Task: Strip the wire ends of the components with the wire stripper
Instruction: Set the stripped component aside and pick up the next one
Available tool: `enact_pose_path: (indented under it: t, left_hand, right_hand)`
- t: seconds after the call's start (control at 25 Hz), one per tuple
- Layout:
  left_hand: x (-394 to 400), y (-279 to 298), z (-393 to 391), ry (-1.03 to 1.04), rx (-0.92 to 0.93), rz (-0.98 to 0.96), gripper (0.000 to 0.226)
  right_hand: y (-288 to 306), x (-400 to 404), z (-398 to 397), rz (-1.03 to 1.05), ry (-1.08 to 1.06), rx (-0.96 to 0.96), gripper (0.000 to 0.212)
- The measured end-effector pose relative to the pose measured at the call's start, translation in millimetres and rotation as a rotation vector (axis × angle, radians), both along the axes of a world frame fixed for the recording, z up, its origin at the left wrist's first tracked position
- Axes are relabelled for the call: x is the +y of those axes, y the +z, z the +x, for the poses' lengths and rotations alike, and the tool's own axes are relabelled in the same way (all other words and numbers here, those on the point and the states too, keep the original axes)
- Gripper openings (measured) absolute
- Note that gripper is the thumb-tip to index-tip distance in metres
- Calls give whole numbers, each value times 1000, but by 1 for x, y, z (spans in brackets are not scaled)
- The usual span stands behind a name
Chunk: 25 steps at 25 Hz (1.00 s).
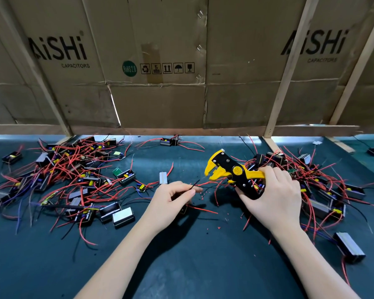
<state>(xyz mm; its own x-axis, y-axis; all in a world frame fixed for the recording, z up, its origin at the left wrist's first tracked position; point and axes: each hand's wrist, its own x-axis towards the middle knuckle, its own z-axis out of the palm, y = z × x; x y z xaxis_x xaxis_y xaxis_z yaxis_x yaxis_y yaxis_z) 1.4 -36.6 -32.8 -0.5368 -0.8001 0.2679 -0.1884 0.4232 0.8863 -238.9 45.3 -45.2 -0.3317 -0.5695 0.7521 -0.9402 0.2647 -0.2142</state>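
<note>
Bare mat (203,266) lies open in the middle, between the forearms and up to the cardboard wall (160,100) behind. A tangled pile of components (69,175) with red wires blocks the left; another pile (324,186) crowds the right. Loose red wires (203,210) and scraps litter the centre.

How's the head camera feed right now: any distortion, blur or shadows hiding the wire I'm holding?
Head view: wide-angle bending bows the wooden battens and the table edge; hard shadows fall under both forearms on the green mat; the left hand pinches a thin black wire that stays sharp and unshadowed; the wire stripper in the right hand is crisp, no glare.
</note>
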Motion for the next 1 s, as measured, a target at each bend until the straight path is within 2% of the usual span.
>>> enact_pose_path:
  t: [0.16, 0.28, 0.36, 0.52, 0.68, 0.92, 1.0]
  left_hand:
    - [2, 2, 4, -20, -5, 21, 29]
    - [6, 3, 4, -6, -8, -31, 25]
    - [8, 2, 1, 12, -11, -78, 22]
    - [7, -2, 0, 27, -14, -29, 27]
    - [7, -1, -1, 30, -30, -66, 28]
    - [4, 5, 8, -125, -98, -133, 8]
    - [4, 3, 9, -169, -113, -156, 9]
  right_hand:
    - [0, 0, 1, 43, 5, 59, 60]
    - [0, -1, 7, 50, 35, 75, 59]
    - [0, -1, 9, 47, 41, 72, 60]
    - [0, 0, 14, 56, 64, 23, 58]
    - [5, 0, 18, 58, 90, 5, 57]
    - [4, 1, 13, 58, 53, 14, 59]
    - [4, 1, 10, 59, 41, 7, 59]
